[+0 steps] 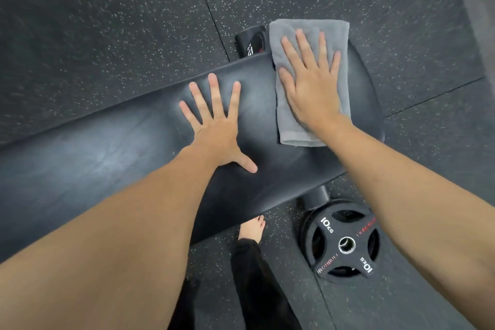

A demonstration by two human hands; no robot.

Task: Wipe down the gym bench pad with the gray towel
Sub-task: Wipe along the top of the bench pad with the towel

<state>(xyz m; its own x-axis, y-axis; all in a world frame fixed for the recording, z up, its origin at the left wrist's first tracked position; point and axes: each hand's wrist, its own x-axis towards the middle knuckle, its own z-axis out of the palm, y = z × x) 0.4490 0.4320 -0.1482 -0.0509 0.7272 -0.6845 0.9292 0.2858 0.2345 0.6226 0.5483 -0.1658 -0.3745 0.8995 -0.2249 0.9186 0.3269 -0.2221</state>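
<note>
The black gym bench pad [107,147] runs from the left edge to the right of centre, with dull smears on its surface. A folded gray towel [292,126] lies across the pad's right end, its far edge hanging past the pad. My right hand [310,83] rests flat on the towel, fingers spread, pressing it onto the pad. My left hand [217,126] lies flat and bare on the pad just left of the towel, fingers apart, holding nothing.
A stack of black 10 kg weight plates [345,244] lies on the speckled rubber floor [93,21] below the pad's right end. The bench's black foot [250,41] shows beyond the pad. My bare foot [251,228] and dark trouser leg stand near the pad's front edge.
</note>
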